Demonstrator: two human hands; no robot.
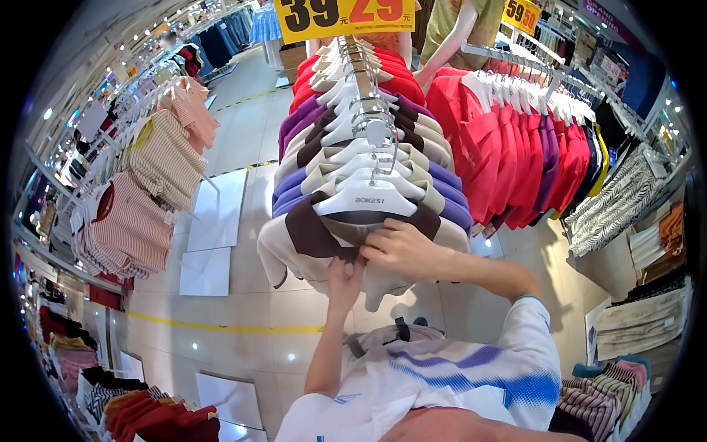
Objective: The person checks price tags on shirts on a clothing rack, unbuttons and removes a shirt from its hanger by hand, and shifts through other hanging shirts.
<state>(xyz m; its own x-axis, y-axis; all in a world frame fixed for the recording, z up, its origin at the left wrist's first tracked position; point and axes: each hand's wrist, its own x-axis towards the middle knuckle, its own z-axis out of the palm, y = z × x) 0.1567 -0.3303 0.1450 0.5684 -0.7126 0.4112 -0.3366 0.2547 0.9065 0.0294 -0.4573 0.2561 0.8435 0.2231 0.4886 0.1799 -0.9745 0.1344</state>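
Note:
Nearest to me on the rack hangs a beige polo shirt (276, 247) with a dark brown collar, on a white hanger (368, 199) marked BOKESI. Both hands meet at the front of its neckline. My left hand (344, 281) pinches the shirt from below, just under the collar opening. My right hand (398, 249) is closed on the collar's right side, fingers curled over its edge. The fingertips of the two hands nearly touch, and what lies exactly between them is partly hidden.
Behind the shirt, a metal rail (361, 81) carries several more shirts in purple, beige and red. A yellow price sign (345, 16) stands above it. Red polo shirts (468, 147) hang at the right, striped shirts (129, 221) at the left. White boards (213, 210) lie on the tiled floor.

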